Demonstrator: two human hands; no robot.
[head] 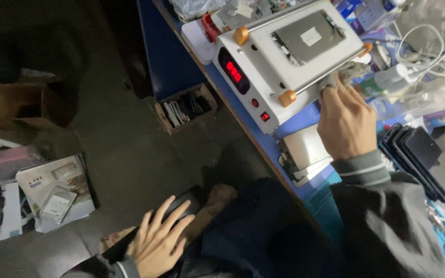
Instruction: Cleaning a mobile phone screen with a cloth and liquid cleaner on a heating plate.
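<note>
From the head view, your right hand (345, 121) rests on the blue workbench (181, 62), fingers curled down onto a grey wad of cloth (347, 72) pressed against the near edge of the white heating machine (279, 62). That machine carries a dark panel with red digits (234, 71) on its side and a metal plate with a small white label (311, 36) on top. Just beside your wrist lies a bare phone frame (305, 154); dark phone screens (421, 154) are stacked to the right. Your left hand (156, 242) lies spread flat, fingers apart, on a black object at your lap, gripping nothing. On the floor sits an open cardboard box of parts (186, 107).
</note>
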